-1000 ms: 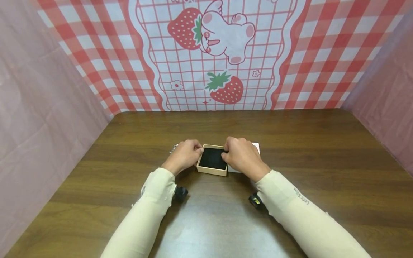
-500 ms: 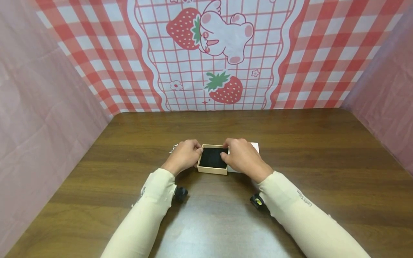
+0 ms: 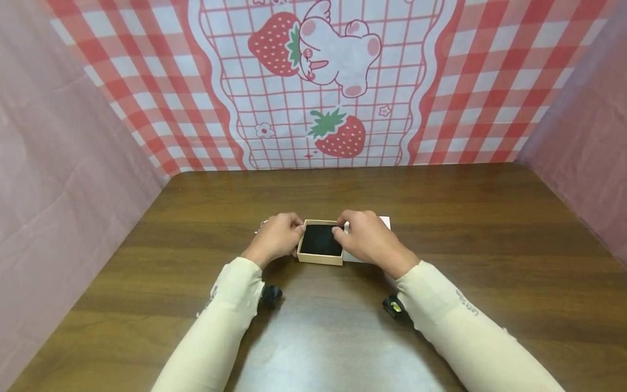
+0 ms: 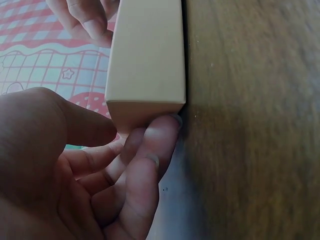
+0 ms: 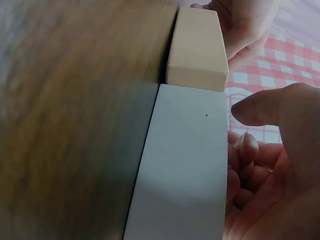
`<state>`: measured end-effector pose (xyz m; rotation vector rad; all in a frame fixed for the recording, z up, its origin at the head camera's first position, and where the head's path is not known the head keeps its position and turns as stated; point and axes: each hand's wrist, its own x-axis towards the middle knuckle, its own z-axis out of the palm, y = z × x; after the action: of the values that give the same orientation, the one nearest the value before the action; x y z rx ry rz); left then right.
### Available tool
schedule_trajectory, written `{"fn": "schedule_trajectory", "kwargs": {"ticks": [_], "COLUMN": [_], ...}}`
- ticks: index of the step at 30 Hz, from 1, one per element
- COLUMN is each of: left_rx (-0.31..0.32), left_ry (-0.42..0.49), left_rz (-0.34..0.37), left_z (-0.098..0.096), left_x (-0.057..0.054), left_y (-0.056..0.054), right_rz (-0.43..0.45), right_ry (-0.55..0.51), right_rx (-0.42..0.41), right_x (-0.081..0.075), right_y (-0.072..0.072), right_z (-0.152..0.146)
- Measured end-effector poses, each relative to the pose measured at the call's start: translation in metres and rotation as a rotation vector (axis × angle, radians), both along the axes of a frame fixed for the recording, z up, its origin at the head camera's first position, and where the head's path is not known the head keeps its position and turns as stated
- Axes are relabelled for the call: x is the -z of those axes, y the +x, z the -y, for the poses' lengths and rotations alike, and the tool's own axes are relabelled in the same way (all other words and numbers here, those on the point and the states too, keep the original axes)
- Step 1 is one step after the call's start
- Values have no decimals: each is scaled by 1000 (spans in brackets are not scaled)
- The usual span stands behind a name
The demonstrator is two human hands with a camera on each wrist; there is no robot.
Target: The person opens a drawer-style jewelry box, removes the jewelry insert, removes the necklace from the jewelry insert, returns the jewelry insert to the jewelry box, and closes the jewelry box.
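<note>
A small tan cardboard box (image 3: 320, 260) lies on the table, its top uncovered and a black pad (image 3: 320, 239) filling it. My left hand (image 3: 276, 237) holds the box's left end; in the left wrist view the thumb is at the upper edge and curled fingers (image 4: 160, 135) touch the end wall. Over the box's right end is my right hand (image 3: 369, 237), its thumb above the pad. The right wrist view shows a gap between that thumb (image 5: 257, 107) and the loosely bent fingers. Beneath this hand lies a white box-like piece (image 5: 185, 165), against the tan box.
Something small, silvery and chain-like (image 3: 263, 224) pokes out behind the left hand, mostly hidden. The brown wooden table (image 3: 441, 212) meets a red-checked strawberry cloth (image 3: 338, 133) at the back. Pink cloth hangs at both sides.
The right thumb and fingers have shifted slightly about the right end of the tan box. The left hand keeps its hold. The whole view has drifted a little.
</note>
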<state>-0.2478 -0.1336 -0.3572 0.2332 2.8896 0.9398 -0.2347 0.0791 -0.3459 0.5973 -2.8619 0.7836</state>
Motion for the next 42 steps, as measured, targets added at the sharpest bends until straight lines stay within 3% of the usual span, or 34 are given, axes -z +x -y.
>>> {"fn": "schedule_trajectory", "kwargs": {"ticks": [20,29,35,42], "left_rx": [-6,-48,-35,-37], "left_ry": [17,161,128,119], "left_rz": [-8,84,78,83], "left_z": [2,2,3,2], "left_x": [3,3,4,4], "left_y": [0,0,-1,-1], "right_rz": [0,-40,-46,-30], "right_ry": [-69,-86,-93,-110], "right_rx": [-28,16,68,74], "right_x": [-2,-3,0,0], "right_y": [-3,-6,-12,-17], "right_z": [-5,-13,-23,-32]}}
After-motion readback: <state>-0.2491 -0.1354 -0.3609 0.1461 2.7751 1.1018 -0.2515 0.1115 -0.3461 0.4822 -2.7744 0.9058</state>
